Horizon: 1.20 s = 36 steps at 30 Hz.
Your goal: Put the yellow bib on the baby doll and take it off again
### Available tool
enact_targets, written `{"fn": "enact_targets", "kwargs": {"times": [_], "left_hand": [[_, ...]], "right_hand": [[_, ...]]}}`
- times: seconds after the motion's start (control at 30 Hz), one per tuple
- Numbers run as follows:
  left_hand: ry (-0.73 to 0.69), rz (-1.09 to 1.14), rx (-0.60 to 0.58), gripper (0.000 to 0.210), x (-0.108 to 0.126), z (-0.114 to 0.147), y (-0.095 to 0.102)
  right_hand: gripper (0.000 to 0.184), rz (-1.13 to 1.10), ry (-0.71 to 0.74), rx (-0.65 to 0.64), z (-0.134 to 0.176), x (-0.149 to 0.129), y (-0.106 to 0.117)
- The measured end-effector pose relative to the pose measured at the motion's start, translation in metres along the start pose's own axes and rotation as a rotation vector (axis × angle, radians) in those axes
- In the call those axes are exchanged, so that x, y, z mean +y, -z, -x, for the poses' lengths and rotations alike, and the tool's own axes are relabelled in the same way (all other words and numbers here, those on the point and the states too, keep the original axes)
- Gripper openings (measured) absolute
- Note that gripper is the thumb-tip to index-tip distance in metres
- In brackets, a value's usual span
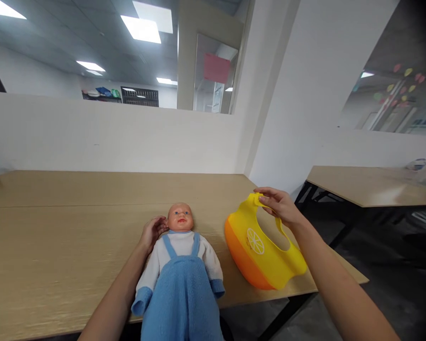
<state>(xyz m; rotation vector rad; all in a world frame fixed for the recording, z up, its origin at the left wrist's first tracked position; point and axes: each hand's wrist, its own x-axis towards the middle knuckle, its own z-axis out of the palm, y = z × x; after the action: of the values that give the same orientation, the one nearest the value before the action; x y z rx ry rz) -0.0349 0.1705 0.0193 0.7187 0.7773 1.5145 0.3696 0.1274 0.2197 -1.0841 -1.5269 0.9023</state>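
Note:
A baby doll (180,265) in a white top and blue knitted overalls lies face up on the wooden table, its legs running out of view at the bottom. My left hand (155,232) is beside the doll's head, palm inward, fingers loosely bent and apart at its neck and cheek. To the right, a yellow and orange silicone bib (266,251) with a citrus-slice print is lifted at a tilt over the table's right part. My right hand (279,203) pinches the bib's neck strap near its upper end.
The wooden table (74,246) meets a white wall (128,137) with a window at the back. A second table (369,182) with plastic items stands at the right, past a gap over dark floor. The near table's right edge lies just under the bib.

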Motion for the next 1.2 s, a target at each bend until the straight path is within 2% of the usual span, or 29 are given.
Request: {"fn": "enact_targets", "kwargs": {"times": [0.07, 0.13, 0.23, 0.37, 0.47, 0.57, 0.63, 0.73, 0.83, 0.97, 1.13, 1.2], "left_hand": [[-0.001, -0.004, 0.0, 0.021, 0.0, 0.0, 0.0], [0.002, -0.006, 0.001, 0.022, 0.001, 0.0, -0.001], [-0.001, -0.01, 0.003, 0.023, 0.001, -0.001, -0.001], [-0.011, -0.043, 0.004, 0.023, 0.002, 0.001, -0.002], [-0.005, -0.067, 0.012, 0.025, 0.003, 0.003, -0.005], [0.003, -0.091, 0.042, 0.025, 0.005, 0.006, -0.007], [0.011, -0.108, 0.053, 0.025, 0.005, 0.007, -0.007], [0.018, -0.129, 0.051, 0.025, 0.006, 0.008, -0.008], [0.015, -0.154, 0.058, 0.026, 0.006, 0.008, -0.008], [0.009, -0.17, 0.063, 0.026, 0.005, 0.006, -0.007], [0.021, -0.172, 0.053, 0.026, 0.002, 0.004, -0.004], [0.021, -0.173, 0.053, 0.026, 0.002, 0.003, -0.003]], "right_hand": [[0.042, -0.066, -0.008, -0.019, 0.005, -0.01, 0.004], [0.044, -0.103, -0.014, 0.021, 0.003, -0.014, 0.011], [0.047, -0.064, -0.04, 0.075, -0.012, -0.001, 0.026], [0.053, 0.049, -0.14, 0.078, -0.04, 0.046, 0.043], [0.046, 0.13, -0.187, 0.108, -0.049, 0.089, 0.046], [0.03, 0.264, -0.239, 0.094, -0.045, 0.127, 0.044], [0.023, 0.327, -0.274, 0.15, -0.039, 0.148, 0.045], [0.025, 0.382, -0.315, 0.266, -0.031, 0.17, 0.053], [0.03, 0.412, -0.352, 0.347, -0.029, 0.183, 0.066], [0.023, 0.434, -0.372, 0.425, -0.027, 0.19, 0.081], [0.027, 0.415, -0.315, 0.514, -0.018, 0.2, 0.098], [0.027, 0.475, -0.292, 0.538, -0.014, 0.207, 0.105]]}}
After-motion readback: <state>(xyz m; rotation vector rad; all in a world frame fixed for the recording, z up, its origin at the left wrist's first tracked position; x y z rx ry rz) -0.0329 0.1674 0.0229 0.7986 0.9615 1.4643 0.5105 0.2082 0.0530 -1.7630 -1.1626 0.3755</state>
